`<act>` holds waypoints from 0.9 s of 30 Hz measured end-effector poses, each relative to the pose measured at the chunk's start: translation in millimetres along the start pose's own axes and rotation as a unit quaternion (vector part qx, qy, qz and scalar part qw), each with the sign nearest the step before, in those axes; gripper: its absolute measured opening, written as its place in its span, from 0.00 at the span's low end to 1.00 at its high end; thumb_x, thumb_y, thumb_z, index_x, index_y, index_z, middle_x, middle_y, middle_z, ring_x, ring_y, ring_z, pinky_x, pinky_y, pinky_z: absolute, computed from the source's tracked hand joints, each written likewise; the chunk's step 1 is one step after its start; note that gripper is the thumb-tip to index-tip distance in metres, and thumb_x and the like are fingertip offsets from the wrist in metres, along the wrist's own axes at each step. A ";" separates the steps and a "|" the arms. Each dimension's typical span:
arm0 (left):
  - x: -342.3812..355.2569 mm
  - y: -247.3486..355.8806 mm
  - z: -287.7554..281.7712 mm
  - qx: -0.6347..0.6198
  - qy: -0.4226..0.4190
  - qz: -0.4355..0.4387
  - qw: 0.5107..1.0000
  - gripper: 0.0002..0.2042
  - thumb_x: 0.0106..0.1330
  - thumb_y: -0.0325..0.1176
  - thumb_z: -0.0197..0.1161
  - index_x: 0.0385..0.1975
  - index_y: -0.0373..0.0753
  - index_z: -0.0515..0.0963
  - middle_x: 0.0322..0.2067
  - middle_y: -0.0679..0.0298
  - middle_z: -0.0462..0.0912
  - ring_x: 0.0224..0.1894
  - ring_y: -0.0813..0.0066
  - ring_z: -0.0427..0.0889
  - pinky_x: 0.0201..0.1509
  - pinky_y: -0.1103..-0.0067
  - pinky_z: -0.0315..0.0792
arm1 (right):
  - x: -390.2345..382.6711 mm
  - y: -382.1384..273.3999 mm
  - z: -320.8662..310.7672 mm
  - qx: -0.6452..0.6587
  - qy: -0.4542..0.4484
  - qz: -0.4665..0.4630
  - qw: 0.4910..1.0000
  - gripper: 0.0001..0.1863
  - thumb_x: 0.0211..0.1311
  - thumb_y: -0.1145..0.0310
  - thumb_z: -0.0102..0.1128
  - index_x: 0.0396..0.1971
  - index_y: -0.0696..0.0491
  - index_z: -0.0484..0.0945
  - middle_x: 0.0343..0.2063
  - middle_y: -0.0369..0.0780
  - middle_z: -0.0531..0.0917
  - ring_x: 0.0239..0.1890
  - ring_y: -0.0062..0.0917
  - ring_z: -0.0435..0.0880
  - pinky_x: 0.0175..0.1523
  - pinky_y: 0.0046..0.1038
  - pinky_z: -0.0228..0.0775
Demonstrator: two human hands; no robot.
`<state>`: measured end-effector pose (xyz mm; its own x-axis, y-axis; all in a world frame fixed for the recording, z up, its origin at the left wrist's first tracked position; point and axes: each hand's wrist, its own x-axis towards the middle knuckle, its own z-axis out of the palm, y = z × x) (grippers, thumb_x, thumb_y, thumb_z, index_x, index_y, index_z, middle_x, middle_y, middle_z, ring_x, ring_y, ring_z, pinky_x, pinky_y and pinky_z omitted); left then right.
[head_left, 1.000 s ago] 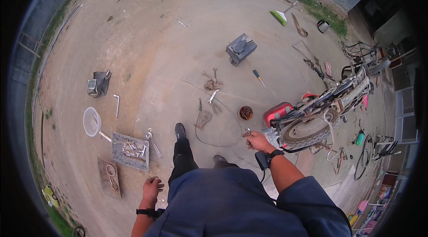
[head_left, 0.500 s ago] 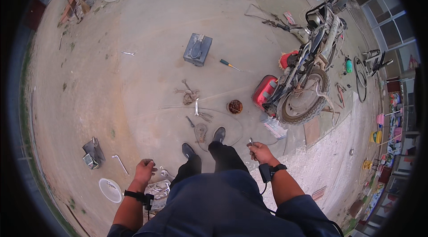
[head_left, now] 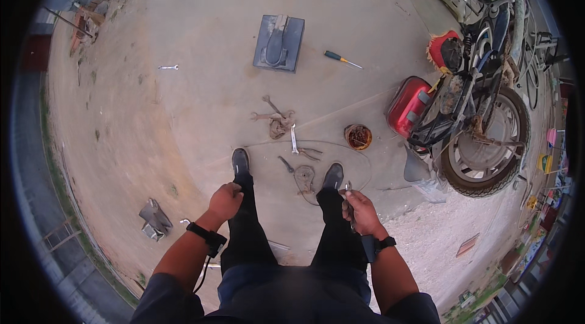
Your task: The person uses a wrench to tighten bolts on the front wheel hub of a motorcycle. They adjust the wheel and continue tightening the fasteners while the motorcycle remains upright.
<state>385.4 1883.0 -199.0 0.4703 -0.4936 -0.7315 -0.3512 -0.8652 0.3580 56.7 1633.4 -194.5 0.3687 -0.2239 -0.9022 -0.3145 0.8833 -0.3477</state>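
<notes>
The right hand (head_left: 361,211) is curled around a slim metal tool, likely a spanner (head_left: 348,201), whose shiny end sticks up past the knuckles toward 12 o'clock. It sits at about 5 o'clock from the picture's middle, just beside the right shoe (head_left: 333,176). It is gripped at mid-shaft, which looks like a carrying hold rather than a working one. The left hand (head_left: 225,201) is closed in a loose fist near the left shoe (head_left: 240,160), at 7 o'clock; I cannot tell whether anything is in it.

Between and ahead of the feet lies a scatter of tools: a round metal part (head_left: 304,175) just off the right shoe, pliers (head_left: 309,153), another spanner (head_left: 293,138) and a rusty heap (head_left: 277,121), all within reach of a person crouching there. A rusty tin (head_left: 358,136) stands at 2 o'clock from the feet, near the motorbike (head_left: 472,104), whose red tank (head_left: 408,104) faces the tools. Farther off at 12 o'clock lie a grey box (head_left: 279,42) and a screwdriver (head_left: 342,59); a lone wrench (head_left: 167,67) lies at 10 o'clock, and a grey metal piece (head_left: 152,219) at 8 o'clock.
</notes>
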 end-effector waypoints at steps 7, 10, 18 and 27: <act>231.1 -21.8 24.1 0.180 -0.010 0.114 0.977 0.11 0.61 0.32 0.63 0.43 0.39 0.79 0.42 0.52 0.78 0.42 0.50 0.81 0.47 0.63 0.77 | 94.3 58.9 42.6 0.153 0.069 -0.009 0.986 0.16 0.73 0.59 0.55 0.48 0.57 0.78 0.21 0.32 0.76 0.20 0.19 0.73 0.26 0.21 0.64; 319.6 -30.0 47.0 0.238 0.005 0.156 0.959 0.13 0.60 0.30 0.63 0.45 0.40 0.78 0.45 0.55 0.78 0.47 0.52 0.80 0.50 0.62 0.77 | 118.3 67.0 50.2 0.196 0.075 -0.009 0.978 0.15 0.73 0.62 0.55 0.49 0.59 0.78 0.22 0.34 0.76 0.22 0.19 0.73 0.28 0.21 0.63; 476.2 -37.9 110.3 0.347 0.018 0.221 0.911 0.22 0.59 0.25 0.61 0.56 0.42 0.75 0.66 0.58 0.64 0.66 0.55 0.67 0.62 0.63 0.71 | 147.6 43.1 25.9 0.152 0.104 -0.122 0.975 0.19 0.71 0.63 0.57 0.50 0.66 0.76 0.22 0.40 0.79 0.20 0.23 0.76 0.25 0.21 0.66; 523.1 -58.9 127.4 0.409 0.003 0.151 0.900 0.14 0.61 0.27 0.62 0.47 0.40 0.75 0.49 0.53 0.72 0.53 0.56 0.77 0.50 0.64 0.78 | 163.9 22.2 4.7 0.081 0.123 -0.173 0.974 0.21 0.70 0.63 0.59 0.48 0.68 0.75 0.21 0.42 0.78 0.19 0.25 0.76 0.23 0.22 0.66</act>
<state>549.0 1687.0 -676.6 0.2576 -0.6975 -0.6686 -0.9410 -0.3382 -0.0097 114.2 1618.2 -348.9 0.2006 -0.5946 -0.7786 -0.0589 0.7860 -0.6154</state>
